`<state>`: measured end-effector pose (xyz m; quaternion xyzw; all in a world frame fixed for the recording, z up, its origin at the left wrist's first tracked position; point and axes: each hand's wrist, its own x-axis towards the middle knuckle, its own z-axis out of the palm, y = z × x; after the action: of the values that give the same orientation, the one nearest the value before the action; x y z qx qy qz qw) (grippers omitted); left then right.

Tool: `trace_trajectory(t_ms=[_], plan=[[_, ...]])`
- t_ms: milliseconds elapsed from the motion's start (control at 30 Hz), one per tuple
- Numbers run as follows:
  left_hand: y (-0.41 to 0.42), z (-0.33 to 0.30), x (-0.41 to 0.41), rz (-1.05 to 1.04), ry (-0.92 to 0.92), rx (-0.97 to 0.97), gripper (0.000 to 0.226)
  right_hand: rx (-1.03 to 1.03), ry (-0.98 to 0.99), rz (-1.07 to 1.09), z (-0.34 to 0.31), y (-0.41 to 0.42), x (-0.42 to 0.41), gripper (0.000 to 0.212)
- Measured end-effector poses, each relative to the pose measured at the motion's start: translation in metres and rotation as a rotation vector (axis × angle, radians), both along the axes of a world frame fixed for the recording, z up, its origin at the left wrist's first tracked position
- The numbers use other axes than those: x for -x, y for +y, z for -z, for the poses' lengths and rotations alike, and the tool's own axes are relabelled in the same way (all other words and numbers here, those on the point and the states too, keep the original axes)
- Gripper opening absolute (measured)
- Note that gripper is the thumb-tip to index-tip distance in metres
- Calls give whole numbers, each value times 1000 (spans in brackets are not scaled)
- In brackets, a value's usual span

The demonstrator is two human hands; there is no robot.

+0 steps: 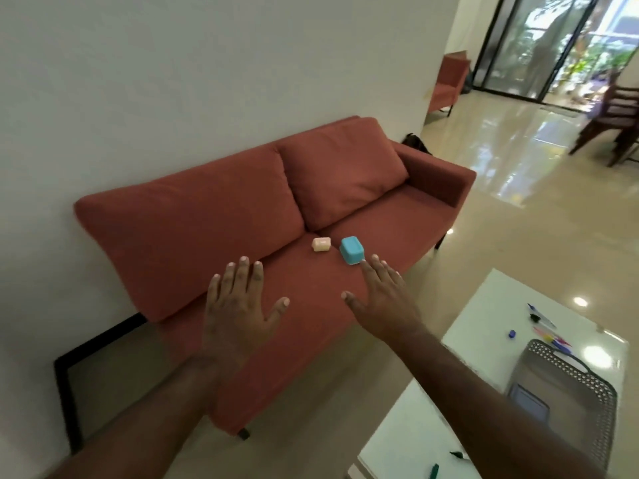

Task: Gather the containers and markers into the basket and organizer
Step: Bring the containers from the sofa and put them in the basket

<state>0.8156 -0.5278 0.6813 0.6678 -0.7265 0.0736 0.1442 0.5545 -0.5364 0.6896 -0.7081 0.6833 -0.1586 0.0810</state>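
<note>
A small blue container [352,250] and a smaller cream container [321,244] lie on the seat of a red sofa [214,223]. My right hand [383,299] stretches over the seat with straight fingers, its fingertips just short of the blue container. My left hand [238,305] hovers flat with spread fingers, below and left of the cream container. Both hands hold nothing. A grey perforated basket [570,385] stands on the white table [484,333] at the lower right, with a dark flat item inside. Several markers [543,319] lie on the table beyond the basket.
A green marker [434,471] and its cap [458,454] lie near the table's front. The sofa stands against a white wall. Shiny tiled floor [511,140] runs right toward a wooden chair [612,115] and glass doors. A black frame [65,392] leans on the wall.
</note>
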Motion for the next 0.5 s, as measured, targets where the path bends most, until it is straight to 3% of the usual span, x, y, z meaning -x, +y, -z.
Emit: trace_trajectory(t_ms=[500], plan=[[-181, 27, 10, 94, -58, -54, 86, -43, -68, 123, 33, -161, 9, 81]])
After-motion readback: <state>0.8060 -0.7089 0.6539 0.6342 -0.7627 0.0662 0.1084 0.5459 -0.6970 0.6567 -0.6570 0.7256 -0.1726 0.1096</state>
